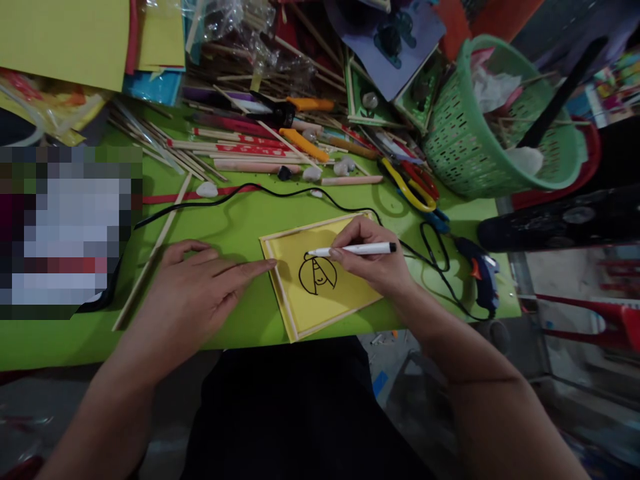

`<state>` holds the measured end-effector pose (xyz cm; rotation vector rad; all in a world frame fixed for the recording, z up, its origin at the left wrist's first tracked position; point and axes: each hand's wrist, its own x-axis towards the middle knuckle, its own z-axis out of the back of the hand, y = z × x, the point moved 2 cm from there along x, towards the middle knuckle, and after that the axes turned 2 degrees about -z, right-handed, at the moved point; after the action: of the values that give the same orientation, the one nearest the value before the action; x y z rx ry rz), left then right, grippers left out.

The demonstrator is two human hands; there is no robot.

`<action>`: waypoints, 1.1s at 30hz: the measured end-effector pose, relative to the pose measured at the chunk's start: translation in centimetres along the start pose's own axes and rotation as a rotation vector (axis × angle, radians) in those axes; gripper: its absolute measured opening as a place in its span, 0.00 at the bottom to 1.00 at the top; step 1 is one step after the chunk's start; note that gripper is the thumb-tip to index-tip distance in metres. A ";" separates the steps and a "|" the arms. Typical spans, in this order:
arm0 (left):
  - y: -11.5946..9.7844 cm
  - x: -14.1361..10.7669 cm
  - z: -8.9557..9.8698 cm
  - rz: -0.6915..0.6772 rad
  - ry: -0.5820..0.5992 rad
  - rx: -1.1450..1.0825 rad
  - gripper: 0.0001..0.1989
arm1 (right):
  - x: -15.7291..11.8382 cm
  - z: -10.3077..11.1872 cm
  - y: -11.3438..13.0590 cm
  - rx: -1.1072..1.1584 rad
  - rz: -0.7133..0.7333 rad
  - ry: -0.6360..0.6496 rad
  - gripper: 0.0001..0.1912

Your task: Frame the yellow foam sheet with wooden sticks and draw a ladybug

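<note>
A yellow card (pixel 345 303) edged with thin wooden sticks lies on the green table (pixel 230 227) near its front edge. On the card is a black line drawing (pixel 318 275): a circle with a cone-like shape and a small curve inside. My right hand (pixel 375 257) grips a white marker (pixel 367 249), its tip at the top of the drawing and its black end pointing right. My left hand (pixel 205 293) rests flat on the table, with its index finger stretched out to touch the card's left stick border.
A glue gun (pixel 480 273) with a black cord lies at the right edge. Yellow-handled scissors (pixel 407 187), sticks, pebbles and cutters crowd the back. A green basket (pixel 460 127) stands back right. One long stick (pixel 155 253) lies left of my left hand.
</note>
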<state>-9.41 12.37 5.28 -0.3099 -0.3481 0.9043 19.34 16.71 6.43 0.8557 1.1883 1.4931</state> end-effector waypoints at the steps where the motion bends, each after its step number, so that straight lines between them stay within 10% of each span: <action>1: 0.0 0.0 0.0 0.005 0.000 -0.004 0.23 | 0.0 0.0 0.0 -0.003 0.009 -0.004 0.13; 33: -0.4 0.5 0.9 -0.021 0.025 0.023 0.22 | -0.2 1.2 0.2 -0.092 -0.017 -0.114 0.11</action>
<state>-9.19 12.64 6.30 -0.2961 -0.3173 0.8829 20.47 16.81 6.95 0.8548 1.0333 1.4548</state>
